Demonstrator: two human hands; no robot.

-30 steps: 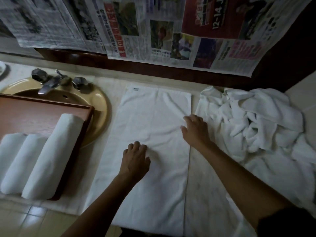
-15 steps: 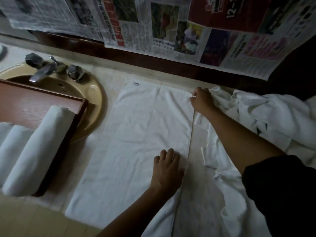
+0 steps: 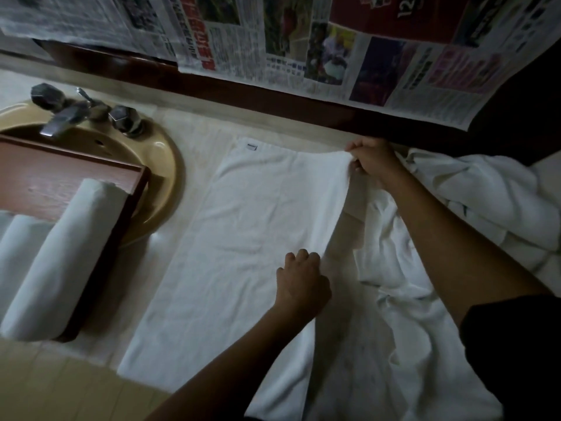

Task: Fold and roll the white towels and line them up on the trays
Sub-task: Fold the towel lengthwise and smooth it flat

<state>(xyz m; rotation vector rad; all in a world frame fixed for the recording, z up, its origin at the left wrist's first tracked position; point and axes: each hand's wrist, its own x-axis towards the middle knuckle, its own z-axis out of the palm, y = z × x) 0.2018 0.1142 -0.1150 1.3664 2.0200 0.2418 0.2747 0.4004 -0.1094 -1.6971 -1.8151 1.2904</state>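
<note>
- Head view, looking down on a pale counter (image 3: 194, 129) in dim light.
- Far left: rolled towels (image 3: 60, 256) lying side by side on a reddish-brown tray (image 3: 60, 171), the rightmost against the tray's right rim.
- Behind and partly under the tray: a beige sink (image 3: 164, 165) with a metal faucet (image 3: 60, 117).
- Centre: a white flat towel (image 3: 243, 226) spread lengthwise on the counter, with a small label (image 3: 251, 147) at its far left corner.
- Midway along that towel's right edge: left hand (image 3: 299, 287), fingers curled and gripping the edge.
- At the far right corner: right hand (image 3: 373, 161), pinching the corner and lifting it, the edge between both hands raised.
- Right: a rumpled pile of towels (image 3: 470, 208), beside the right forearm.
- Along the top: newspaper sheets (image 3: 303, 41) hanging on the wall.
</note>
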